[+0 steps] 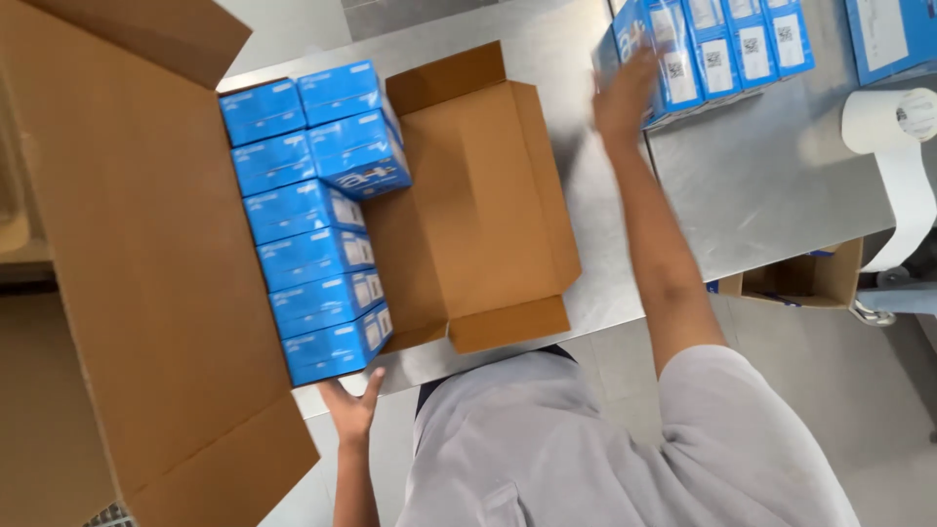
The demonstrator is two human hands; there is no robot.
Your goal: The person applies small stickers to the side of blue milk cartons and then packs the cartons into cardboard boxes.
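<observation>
A large open cardboard carton (488,215) lies on the steel table (761,185). Several small blue boxes (312,254) fill its left part in a row, with two more stacked at the far end. My left hand (353,405) rests flat against the carton's near edge, just below the nearest blue box, holding nothing. My right hand (625,98) reaches far across the table and lies on the end box of a row of blue boxes (717,49) standing at the back right. Whether its fingers have closed on that box is blurred.
A big cardboard flap (137,273) spreads to the left. A roll of white paper (893,122) hangs off the table's right edge. A small open cardboard box (805,278) sits below that edge. Another blue package (893,34) lies at the far right corner.
</observation>
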